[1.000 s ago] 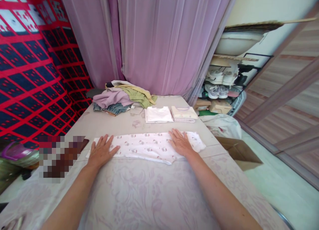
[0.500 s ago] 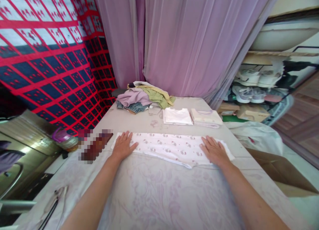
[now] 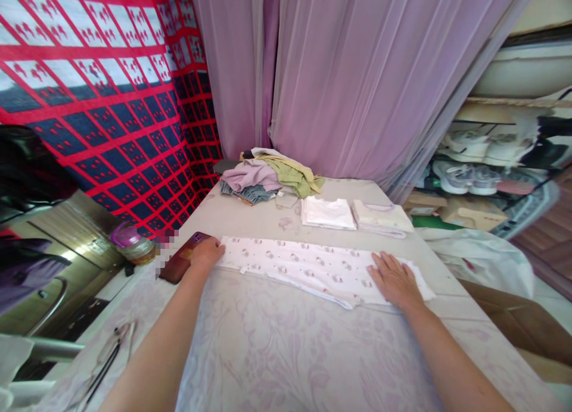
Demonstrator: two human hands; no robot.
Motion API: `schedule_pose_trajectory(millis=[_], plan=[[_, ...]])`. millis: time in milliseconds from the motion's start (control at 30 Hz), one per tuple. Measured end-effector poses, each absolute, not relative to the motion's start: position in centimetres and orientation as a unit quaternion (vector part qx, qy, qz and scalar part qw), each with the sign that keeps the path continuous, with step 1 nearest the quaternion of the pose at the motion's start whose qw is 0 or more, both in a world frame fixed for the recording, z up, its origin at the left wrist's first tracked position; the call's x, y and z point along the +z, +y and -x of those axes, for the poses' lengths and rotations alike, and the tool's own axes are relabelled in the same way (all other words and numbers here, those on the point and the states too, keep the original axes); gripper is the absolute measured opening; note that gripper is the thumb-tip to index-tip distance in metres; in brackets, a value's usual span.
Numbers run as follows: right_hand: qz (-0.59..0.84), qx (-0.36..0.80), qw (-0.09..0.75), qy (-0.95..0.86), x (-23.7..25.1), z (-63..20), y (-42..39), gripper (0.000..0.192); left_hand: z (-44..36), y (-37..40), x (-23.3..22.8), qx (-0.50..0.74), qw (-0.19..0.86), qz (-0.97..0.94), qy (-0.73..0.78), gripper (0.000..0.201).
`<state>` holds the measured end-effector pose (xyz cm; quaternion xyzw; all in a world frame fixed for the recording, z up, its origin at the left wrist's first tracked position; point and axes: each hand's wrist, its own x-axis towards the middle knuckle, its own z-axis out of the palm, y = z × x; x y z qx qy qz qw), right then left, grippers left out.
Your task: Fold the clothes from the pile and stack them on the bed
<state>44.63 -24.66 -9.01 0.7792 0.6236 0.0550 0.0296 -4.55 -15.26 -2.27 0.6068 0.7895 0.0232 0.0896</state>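
White pants (image 3: 290, 260) with a small printed pattern lie folded lengthwise across the table, their narrow end to the left. At that end, my left hand (image 3: 208, 254) has its fingers curled over the cloth edge, closed on it. My right hand (image 3: 395, 279) rests flat with fingers stretched out on the wider right part of the pants. A dark red phone (image 3: 185, 257) lies just left of my left hand, partly covered by it.
A heap of mixed clothes (image 3: 272, 177) sits at the back left. Folded white clothing (image 3: 328, 214) and a folded cream garment (image 3: 382, 217) lie behind the pants. Glasses (image 3: 111, 352) are near the left edge. A cardboard box (image 3: 518, 317) stands off the right side.
My left hand has slid left from lying flat on the pants to their end, its fingers now curled there. My right hand stays flat. The view has shifted slightly.
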Motion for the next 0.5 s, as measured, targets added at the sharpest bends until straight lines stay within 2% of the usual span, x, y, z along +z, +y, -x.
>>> schedule_pose_trajectory(millis=[133,300,400,500], plan=[[-0.777,0.058,0.018,0.627,-9.1,-44.8,-24.7,0.058,3.7,-15.6,-2.3,0.053,0.092,-0.622,0.776,0.024],[-0.777,0.06,0.019,0.626,-8.9,-44.6,-24.8,0.058,3.5,-15.7,-3.0,0.18,0.145,-0.582,0.78,0.034],[-0.779,0.059,0.019,0.624,-8.8,-44.4,-24.8,0.058,3.8,-15.6,-3.4,0.21,0.118,-0.57,0.785,0.033],[-0.779,0.062,0.011,0.624,-8.8,-44.3,-24.8,0.057,3.8,-15.6,-3.5,0.178,0.065,-0.597,0.779,0.033]])
